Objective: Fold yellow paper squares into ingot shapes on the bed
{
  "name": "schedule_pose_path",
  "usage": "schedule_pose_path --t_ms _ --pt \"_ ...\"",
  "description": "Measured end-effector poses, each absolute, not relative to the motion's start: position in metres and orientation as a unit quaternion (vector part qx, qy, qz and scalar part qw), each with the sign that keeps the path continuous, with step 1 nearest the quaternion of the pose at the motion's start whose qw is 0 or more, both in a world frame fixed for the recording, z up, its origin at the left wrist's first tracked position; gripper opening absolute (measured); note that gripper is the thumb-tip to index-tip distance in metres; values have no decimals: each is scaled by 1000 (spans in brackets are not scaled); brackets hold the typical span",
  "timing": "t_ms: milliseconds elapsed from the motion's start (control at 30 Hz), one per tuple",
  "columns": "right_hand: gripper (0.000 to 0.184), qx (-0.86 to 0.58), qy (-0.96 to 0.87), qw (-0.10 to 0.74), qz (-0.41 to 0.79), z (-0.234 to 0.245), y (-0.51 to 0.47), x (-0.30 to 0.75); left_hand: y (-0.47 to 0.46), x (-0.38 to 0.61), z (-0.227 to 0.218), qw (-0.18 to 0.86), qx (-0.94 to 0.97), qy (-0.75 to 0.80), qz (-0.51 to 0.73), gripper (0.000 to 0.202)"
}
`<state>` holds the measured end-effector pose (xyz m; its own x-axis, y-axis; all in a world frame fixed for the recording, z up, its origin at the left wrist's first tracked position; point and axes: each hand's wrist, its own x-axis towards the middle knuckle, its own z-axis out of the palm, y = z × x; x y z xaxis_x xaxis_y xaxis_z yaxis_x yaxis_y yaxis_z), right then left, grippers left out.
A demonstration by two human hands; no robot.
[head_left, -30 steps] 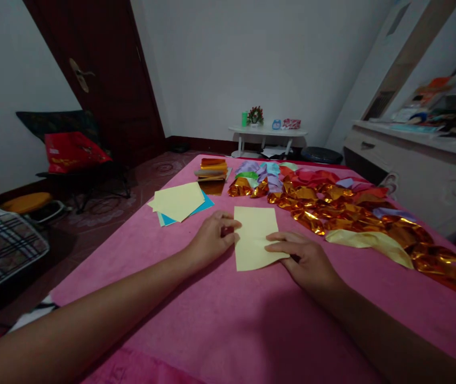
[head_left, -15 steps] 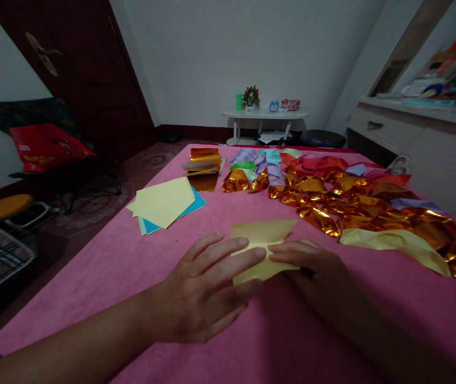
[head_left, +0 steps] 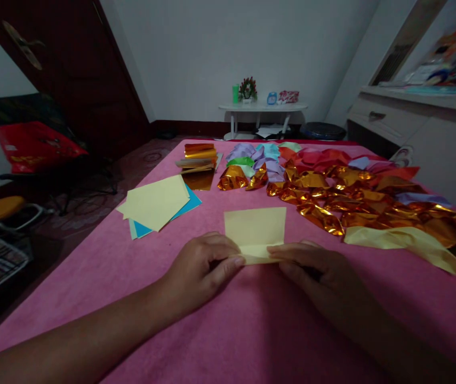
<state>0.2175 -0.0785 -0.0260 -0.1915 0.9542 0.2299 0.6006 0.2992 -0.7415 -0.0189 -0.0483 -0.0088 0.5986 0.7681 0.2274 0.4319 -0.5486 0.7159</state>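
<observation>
A pale yellow sheet of paper (head_left: 255, 226) stands partly raised over the pink tablecloth, with a crease across it and its near edge folded up. My left hand (head_left: 207, 262) pinches the left end of that near edge between thumb and fingers. At the right end, my right hand (head_left: 311, 269) grips the same edge, its fingers on top and its thumb below. To the left lies a loose stack of yellow and blue paper sheets (head_left: 156, 202). Behind the sheet, toward the right, spread many folded shiny gold paper pieces (head_left: 319, 194).
The pink tablecloth (head_left: 132, 298) covers the table. Gold foil sheets (head_left: 199, 152) are stacked near its far left. Purple, green and red folded papers (head_left: 244, 152) lie at the back. A red bag (head_left: 38, 146) rests on a chair at left; a white side table (head_left: 262, 107) stands by the wall.
My left hand has moved off the paper's middle to its left edge and now pinches it. The sheet is turned squarer, its far part standing up more. The view has shifted slightly.
</observation>
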Motion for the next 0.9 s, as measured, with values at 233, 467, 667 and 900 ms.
schedule_pose_path --t_ms 233,467,667,900 --pt "27 -575 -690 335 285 -19 -73 214 -46 -15 -12 340 790 428 277 40" --pt "24 -598 -683 361 213 -24 -65 209 -45 -13 -19 310 776 469 287 28" --pt "22 -620 -692 327 171 -27 -60 207 -44 -14 -23 239 794 485 278 17" --pt "23 -618 -696 335 147 -29 -62 206 -45 -16 -22 186 784 524 278 17"
